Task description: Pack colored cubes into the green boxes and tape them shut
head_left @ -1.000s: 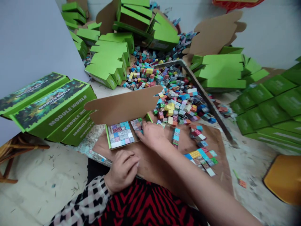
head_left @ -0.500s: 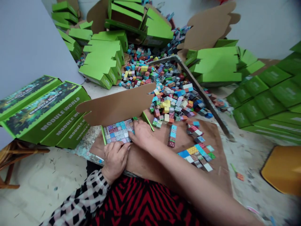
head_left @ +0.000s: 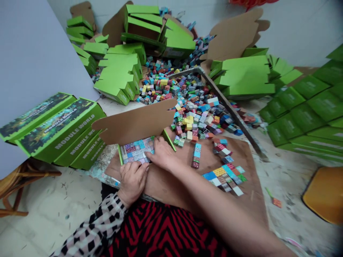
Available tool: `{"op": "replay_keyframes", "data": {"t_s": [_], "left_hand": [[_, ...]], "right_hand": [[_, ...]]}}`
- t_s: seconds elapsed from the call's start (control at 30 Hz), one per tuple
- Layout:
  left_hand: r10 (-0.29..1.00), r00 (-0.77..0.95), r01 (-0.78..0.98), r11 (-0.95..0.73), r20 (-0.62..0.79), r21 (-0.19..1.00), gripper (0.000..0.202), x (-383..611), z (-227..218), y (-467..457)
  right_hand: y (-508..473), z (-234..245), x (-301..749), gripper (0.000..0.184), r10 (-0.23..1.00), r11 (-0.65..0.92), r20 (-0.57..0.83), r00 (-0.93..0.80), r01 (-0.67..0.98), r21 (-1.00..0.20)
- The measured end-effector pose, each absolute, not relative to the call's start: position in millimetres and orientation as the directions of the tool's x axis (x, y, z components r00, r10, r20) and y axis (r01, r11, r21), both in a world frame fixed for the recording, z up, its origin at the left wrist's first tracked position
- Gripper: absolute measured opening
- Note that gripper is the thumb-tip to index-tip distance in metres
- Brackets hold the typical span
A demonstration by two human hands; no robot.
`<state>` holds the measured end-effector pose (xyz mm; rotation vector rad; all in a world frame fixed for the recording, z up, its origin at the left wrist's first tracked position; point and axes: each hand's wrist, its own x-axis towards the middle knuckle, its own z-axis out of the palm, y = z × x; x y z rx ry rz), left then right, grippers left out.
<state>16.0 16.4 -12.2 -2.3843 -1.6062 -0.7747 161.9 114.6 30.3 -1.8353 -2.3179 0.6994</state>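
Note:
An open green cardboard box (head_left: 120,154) lies before me, its brown lid (head_left: 136,119) standing up at the back. Rows of patterned cube blocks (head_left: 137,148) fill the part of it that shows. My left hand (head_left: 133,181) is curled over the front edge of the box, thumb pointing right. Over the right end of the box, my right hand (head_left: 163,152) is closed on blocks, thumb to the left and fingers bent down; its fingertips partly hide them. A green side flap (head_left: 169,140) stands out to the right of this hand.
A loose heap of blocks (head_left: 187,103) lies behind, bordered by a metal bar (head_left: 227,103). On the brown board (head_left: 174,182) are a short row of blocks (head_left: 196,156) and a flat group (head_left: 225,175). Closed boxes (head_left: 75,132) stand left, more (head_left: 308,103) right, beside a yellow stool (head_left: 324,194).
The view has shifted slightly, so the scene sits a little lower and the left side further right. Both hands stay at the box; the right fingers have moved slightly over the blocks.

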Motion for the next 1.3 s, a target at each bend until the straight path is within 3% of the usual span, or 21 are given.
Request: {"op": "replay_keyframes", "data": {"t_s": [0.37,0.67,0.77,0.83,0.9,1.1,1.3], "left_hand": [[0.768,0.291,0.89,-0.436,0.571,0.134,0.02,12,-20,18],[0.778,0.296,0.893,-0.432,0.554,0.13,0.021,12,-18,17],[0.786,0.281,0.899,-0.417,0.551,0.136,0.02,14,-16,17],[0.791,0.284,0.895,-0.421,0.542,0.146,0.02,14,-15,16],[0.793,0.284,0.892,-0.424,0.539,0.155,0.02,14,-15,16],[0.792,0.278,0.89,-0.425,0.543,0.165,0.019,14,-17,16],[0.787,0.294,0.89,-0.432,0.542,0.144,0.019,13,-14,17]], "right_hand": [[103,44,182,0.054,0.952,0.211,-0.151,-0.267,0.927,-0.31],[97,34,173,0.057,0.925,0.247,-0.185,-0.333,0.894,-0.373],[98,39,196,0.056,0.94,0.289,-0.023,-0.339,0.834,-0.47],[102,46,222,0.048,0.956,0.294,0.149,-0.254,0.793,-0.533],[107,50,250,0.041,0.971,0.225,0.195,-0.136,0.79,-0.57],[108,45,311,0.033,0.998,0.06,0.065,-0.026,0.789,-0.611],[93,39,336,0.032,0.997,0.067,0.008,-0.073,0.857,-0.512]]}}
